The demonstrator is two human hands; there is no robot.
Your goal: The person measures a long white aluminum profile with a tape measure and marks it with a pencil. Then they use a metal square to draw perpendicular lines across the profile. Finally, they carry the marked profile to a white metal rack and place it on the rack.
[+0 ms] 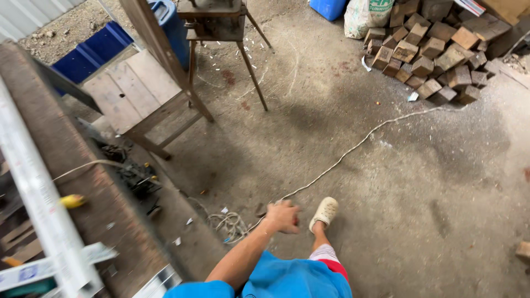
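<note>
Cord [353, 149] trails across concrete floor [419, 182] by left hand [282, 216]

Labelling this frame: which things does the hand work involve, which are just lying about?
In hand:
left hand, reaching down toward the floor
white cord running across the floor
cord tangle beside that hand

Lying about:
stacked wood blocks
wooden pallet
metal stand
blue bins

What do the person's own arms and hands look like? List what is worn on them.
Only one arm shows, and which one cannot be told. Its hand is bare: no glove, ring or watch visible. The forearm is bare too. A bright blue short sleeve covers the upper arm, matching the blue shirt.
</note>
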